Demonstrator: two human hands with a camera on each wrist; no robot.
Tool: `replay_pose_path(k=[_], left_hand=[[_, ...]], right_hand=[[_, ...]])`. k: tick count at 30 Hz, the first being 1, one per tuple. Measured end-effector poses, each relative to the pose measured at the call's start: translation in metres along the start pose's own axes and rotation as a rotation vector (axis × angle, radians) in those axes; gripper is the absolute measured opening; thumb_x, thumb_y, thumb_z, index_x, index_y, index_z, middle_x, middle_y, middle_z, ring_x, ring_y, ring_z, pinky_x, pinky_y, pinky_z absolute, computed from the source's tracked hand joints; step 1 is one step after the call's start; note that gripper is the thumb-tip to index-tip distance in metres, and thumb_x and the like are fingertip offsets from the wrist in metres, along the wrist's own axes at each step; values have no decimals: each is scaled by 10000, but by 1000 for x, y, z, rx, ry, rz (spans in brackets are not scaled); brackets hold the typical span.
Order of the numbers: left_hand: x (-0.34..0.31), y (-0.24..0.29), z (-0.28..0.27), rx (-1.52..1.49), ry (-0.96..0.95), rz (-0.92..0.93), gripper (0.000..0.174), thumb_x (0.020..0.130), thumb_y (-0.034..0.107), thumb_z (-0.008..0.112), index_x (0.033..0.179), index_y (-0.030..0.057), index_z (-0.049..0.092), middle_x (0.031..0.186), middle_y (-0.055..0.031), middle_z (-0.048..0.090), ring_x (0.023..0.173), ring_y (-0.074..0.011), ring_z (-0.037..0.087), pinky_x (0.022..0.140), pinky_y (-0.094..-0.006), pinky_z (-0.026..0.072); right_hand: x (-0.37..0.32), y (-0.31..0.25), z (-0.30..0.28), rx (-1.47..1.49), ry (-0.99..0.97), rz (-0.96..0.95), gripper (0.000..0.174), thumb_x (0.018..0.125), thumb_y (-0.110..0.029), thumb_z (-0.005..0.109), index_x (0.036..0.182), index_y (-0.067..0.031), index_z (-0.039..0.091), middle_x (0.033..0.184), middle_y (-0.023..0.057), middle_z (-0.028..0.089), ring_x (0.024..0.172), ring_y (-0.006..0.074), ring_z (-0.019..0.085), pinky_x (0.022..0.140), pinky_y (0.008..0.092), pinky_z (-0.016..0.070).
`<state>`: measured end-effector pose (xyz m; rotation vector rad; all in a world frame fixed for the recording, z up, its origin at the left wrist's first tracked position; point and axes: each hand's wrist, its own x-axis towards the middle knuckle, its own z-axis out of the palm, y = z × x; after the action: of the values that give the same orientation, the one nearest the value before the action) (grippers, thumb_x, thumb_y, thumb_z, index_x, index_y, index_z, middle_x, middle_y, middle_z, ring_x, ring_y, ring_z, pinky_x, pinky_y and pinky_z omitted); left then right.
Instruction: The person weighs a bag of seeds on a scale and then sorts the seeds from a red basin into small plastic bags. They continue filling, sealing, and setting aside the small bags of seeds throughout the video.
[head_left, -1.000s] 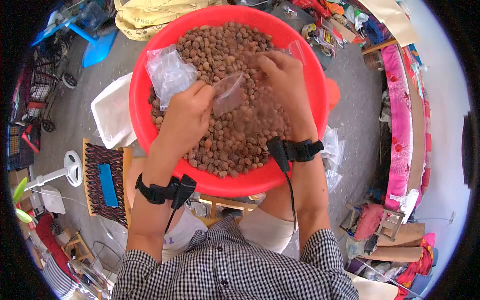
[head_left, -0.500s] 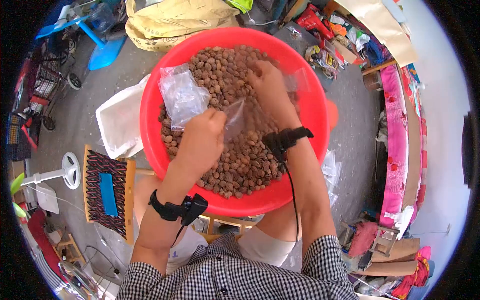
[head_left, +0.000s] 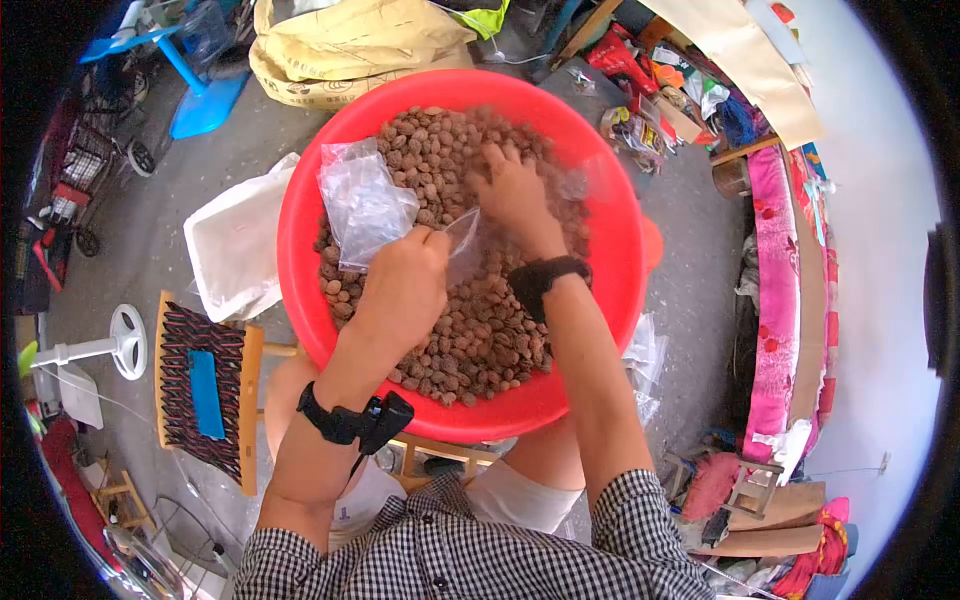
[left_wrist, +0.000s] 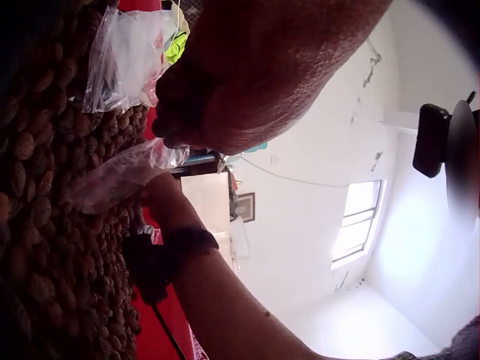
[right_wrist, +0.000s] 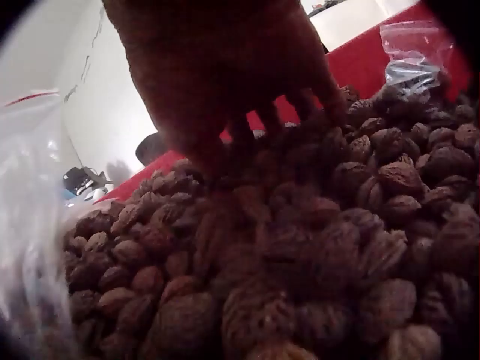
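Note:
A wide red basin (head_left: 297,270) holds a heap of brown, wrinkled peach pits (head_left: 470,350). My left hand (head_left: 408,285) is over the near left part of the heap and pinches the top of a small clear plastic bag (head_left: 462,238). In the left wrist view this bag (left_wrist: 112,180) hangs close over the pits. My right hand (head_left: 518,205) reaches into the heap just right of the bag. Its fingers are spread and point down among the pits in the right wrist view, where the fingertips are partly hidden.
More clear bags (head_left: 365,205) lie in a pile at the basin's left side, and another (head_left: 597,180) lies at its right. A white tub (head_left: 235,250) stands left of the basin, a yellow sack (head_left: 360,50) behind it. Bags (head_left: 645,360) also lie on the floor at right.
My right hand has come away from the basin's right side toward the bag, its fingers now spread into the pits. The left hand still holds the bag. The head view has shifted.

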<state>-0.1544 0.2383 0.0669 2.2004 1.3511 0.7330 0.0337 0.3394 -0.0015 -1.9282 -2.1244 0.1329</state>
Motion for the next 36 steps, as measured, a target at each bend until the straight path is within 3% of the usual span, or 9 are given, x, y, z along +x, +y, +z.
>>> replay_pose_path(k=[7, 8, 11, 14, 16, 19, 24, 28, 36], left_hand=[[1, -9, -7, -47, 36, -14, 79, 731, -20, 547, 798, -53, 522, 813, -251, 563, 821, -451, 558, 714, -496, 441], [1, -10, -9, -37, 44, -15, 80, 730, -17, 549, 796, -54, 523, 813, -250, 566, 822, -450, 558, 718, -497, 439], [0, -13, -14, -29, 44, -4, 84, 728, -10, 554, 793, -56, 527, 814, -250, 571, 823, -449, 557, 727, -498, 435], [-1, -16, -13, -58, 4, 42, 86, 725, -10, 552, 797, -54, 534, 815, -250, 573, 820, -449, 555, 728, -496, 436], [-1, -16, -13, -49, -12, 61, 87, 725, -10, 546, 800, -53, 536, 813, -249, 573, 819, -447, 554, 729, -495, 436], [0, -13, -18, -13, -16, 19, 88, 730, -5, 537, 806, -50, 536, 819, -249, 572, 824, -444, 555, 729, -491, 437], [2, -9, -17, -30, 1, -14, 112, 726, -16, 525, 832, -50, 535, 834, -246, 564, 823, -447, 554, 730, -488, 438], [3, -8, -18, -50, 1, -20, 146, 718, -27, 527, 860, -50, 542, 829, -242, 556, 822, -449, 553, 724, -480, 442], [3, -3, -16, -70, 71, 102, 93, 760, -33, 513, 832, -32, 572, 803, -223, 562, 777, -424, 569, 677, -485, 454]], right_hand=[[-44, -8, -6, 129, -12, -83, 332, 829, -249, 605, 1125, -107, 557, 1185, 154, 537, 1050, 444, 504, 869, 533, 463], [-50, -8, -10, 168, -104, -72, 335, 833, -221, 599, 1148, -117, 550, 1157, 158, 548, 1077, 462, 483, 906, 545, 432], [-72, -4, -7, 124, -80, -114, 344, 834, -188, 597, 1165, -113, 540, 1100, 163, 569, 1079, 471, 486, 902, 541, 428], [-84, -4, -43, 378, -244, -27, 314, 836, -134, 589, 1139, -50, 581, 1048, 191, 603, 1054, 401, 551, 910, 451, 442], [-88, 8, -46, 627, -221, 18, 319, 837, -89, 567, 1147, -22, 599, 1061, 220, 617, 1060, 353, 574, 926, 389, 442], [-88, 17, -56, 666, -160, 76, 358, 824, -58, 568, 1178, -13, 581, 1080, 227, 615, 1062, 362, 572, 933, 392, 439], [-88, 7, -59, 417, -243, -3, 560, 681, -33, 687, 1224, -21, 548, 1153, 225, 522, 1096, 385, 509, 949, 404, 431], [-87, 3, -46, 367, -256, 34, 586, 667, -62, 734, 1226, -81, 558, 1172, 237, 467, 1096, 403, 499, 934, 417, 443], [-90, -2, -34, 296, -270, -50, 521, 663, -96, 732, 1163, -96, 585, 1138, 230, 507, 953, 410, 576, 859, 456, 484]])
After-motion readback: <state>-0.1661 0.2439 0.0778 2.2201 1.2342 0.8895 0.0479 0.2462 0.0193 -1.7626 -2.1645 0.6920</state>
